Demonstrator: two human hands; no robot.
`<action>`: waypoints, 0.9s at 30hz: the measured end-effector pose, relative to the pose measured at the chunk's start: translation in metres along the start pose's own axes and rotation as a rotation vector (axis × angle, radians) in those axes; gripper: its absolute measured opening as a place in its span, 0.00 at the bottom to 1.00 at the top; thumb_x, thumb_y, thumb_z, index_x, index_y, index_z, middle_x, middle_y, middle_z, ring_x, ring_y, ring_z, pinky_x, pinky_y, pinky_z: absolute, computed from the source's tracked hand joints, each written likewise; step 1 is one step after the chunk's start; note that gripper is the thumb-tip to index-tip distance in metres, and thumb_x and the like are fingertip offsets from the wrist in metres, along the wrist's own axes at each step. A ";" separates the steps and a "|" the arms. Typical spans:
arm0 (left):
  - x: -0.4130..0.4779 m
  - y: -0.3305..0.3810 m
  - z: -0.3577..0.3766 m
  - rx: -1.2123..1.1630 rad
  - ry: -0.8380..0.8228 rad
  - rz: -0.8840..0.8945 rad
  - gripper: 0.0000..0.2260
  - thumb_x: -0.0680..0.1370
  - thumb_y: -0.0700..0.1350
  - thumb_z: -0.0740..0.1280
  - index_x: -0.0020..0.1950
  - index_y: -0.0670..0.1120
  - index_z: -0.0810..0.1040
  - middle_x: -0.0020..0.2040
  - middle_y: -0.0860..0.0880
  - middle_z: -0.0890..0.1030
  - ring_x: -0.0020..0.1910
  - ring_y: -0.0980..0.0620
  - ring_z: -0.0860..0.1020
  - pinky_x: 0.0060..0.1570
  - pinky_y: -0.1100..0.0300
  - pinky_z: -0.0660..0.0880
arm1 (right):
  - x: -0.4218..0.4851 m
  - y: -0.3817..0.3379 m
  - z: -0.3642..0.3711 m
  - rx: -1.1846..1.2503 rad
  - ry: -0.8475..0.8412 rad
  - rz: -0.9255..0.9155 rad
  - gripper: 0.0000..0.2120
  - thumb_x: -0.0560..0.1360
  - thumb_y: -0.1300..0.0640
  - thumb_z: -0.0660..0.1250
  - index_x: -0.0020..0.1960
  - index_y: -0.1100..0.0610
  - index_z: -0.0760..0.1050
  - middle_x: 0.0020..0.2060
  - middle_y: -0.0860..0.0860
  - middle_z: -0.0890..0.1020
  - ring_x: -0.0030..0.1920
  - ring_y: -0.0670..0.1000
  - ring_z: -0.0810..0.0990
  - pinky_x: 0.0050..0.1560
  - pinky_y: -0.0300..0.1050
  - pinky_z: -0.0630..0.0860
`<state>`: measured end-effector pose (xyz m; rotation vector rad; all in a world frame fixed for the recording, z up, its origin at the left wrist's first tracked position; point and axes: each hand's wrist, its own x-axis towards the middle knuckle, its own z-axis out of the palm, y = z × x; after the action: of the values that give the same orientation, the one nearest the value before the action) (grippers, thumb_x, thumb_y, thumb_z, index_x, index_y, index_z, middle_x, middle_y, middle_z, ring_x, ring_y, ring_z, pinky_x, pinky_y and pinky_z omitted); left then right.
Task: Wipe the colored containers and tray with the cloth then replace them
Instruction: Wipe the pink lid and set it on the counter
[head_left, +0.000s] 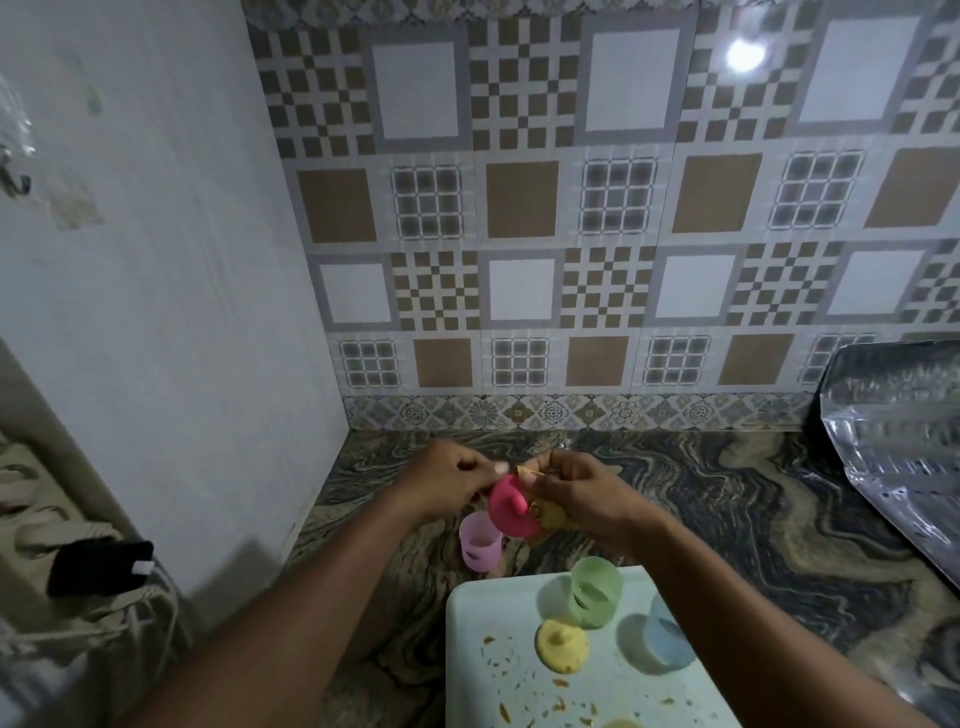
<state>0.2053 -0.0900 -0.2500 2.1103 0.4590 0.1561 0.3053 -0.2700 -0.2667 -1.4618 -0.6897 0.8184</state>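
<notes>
My left hand grips a pink lid above the counter. Right beside it, my right hand holds a yellowish cloth bunched against the lid. A light pink container stands upright on the counter just below the lid. The pale tray lies at the near edge, stained with orange crumbs. On it stand a green container and a blue container, the latter partly behind my right forearm. A yellow lid lies on the tray in front of the green one.
The marbled counter runs to a patterned tile wall at the back and a plain wall at the left. A crinkled foil sheet leans at the right. A black object and cloth lie at the lower left.
</notes>
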 end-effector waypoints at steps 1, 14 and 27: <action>0.001 0.002 -0.002 -0.008 -0.054 -0.009 0.08 0.76 0.52 0.73 0.47 0.48 0.88 0.43 0.50 0.87 0.48 0.49 0.85 0.56 0.50 0.81 | 0.000 -0.005 -0.003 -0.015 -0.005 0.007 0.08 0.78 0.59 0.69 0.53 0.64 0.76 0.44 0.60 0.82 0.43 0.55 0.83 0.41 0.52 0.84; 0.004 0.004 0.031 -0.617 -0.024 -0.032 0.08 0.80 0.42 0.68 0.48 0.39 0.84 0.40 0.44 0.85 0.39 0.50 0.81 0.39 0.63 0.77 | 0.003 0.014 -0.005 0.491 0.228 0.005 0.13 0.73 0.59 0.70 0.54 0.64 0.78 0.42 0.60 0.84 0.37 0.55 0.84 0.36 0.50 0.84; 0.033 0.035 0.052 -0.446 0.383 -0.003 0.18 0.79 0.58 0.67 0.39 0.45 0.82 0.33 0.48 0.81 0.33 0.50 0.79 0.37 0.53 0.79 | 0.031 0.002 -0.002 0.624 0.340 0.043 0.13 0.80 0.59 0.65 0.61 0.66 0.75 0.43 0.62 0.84 0.36 0.55 0.80 0.35 0.46 0.74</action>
<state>0.2593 -0.1349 -0.2520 1.6404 0.5906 0.6108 0.3238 -0.2458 -0.2717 -1.0074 -0.1198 0.7083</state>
